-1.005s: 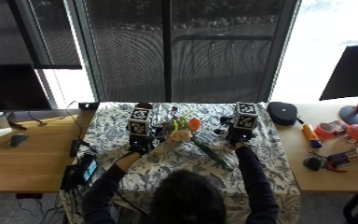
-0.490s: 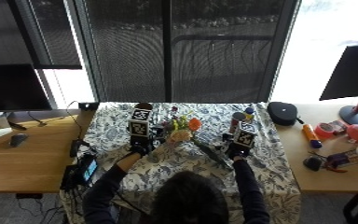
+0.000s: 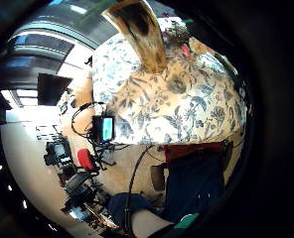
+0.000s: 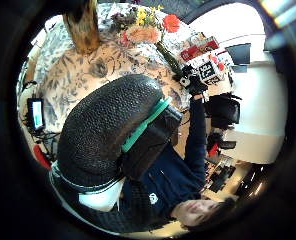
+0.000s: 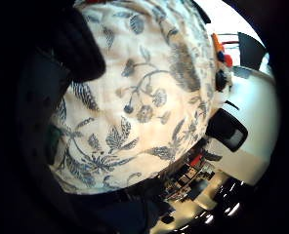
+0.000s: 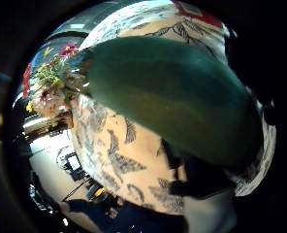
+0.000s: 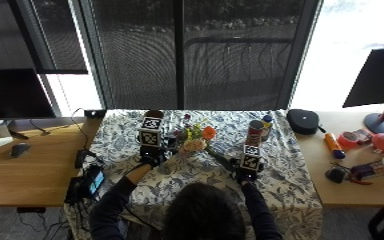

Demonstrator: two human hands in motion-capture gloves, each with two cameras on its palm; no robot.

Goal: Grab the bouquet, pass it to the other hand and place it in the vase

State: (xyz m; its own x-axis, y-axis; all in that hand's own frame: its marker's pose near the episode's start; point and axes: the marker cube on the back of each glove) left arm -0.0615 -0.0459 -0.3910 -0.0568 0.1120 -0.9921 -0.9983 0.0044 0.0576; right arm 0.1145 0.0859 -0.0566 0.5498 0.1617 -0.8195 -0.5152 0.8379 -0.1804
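Lying on the blue-and-white floral cloth of the bench [image 7: 292, 185], the bouquet of orange, peach, yellow and purple flowers with a dark green wrapped stem [image 7: 202, 140] stretches between the two hands, blooms toward the left hand and stem end toward the right. The right hand [image 7: 246, 167] sits at that stem end; its thumb-side palm view is filled by the green stem [image 6: 172, 102], so the stem is close against the palm, but whether the fingers have closed round it I cannot tell. The left hand [image 7: 151, 156] rests beside the blooms, with the brown horn-shaped vase [image 3: 139, 32] just beyond it; its fingers cannot be made out either.

By my judgement the pick-up is only beginning. Next the right hand must secure the stem, lift the bouquet off the cloth and carry it across to the left.
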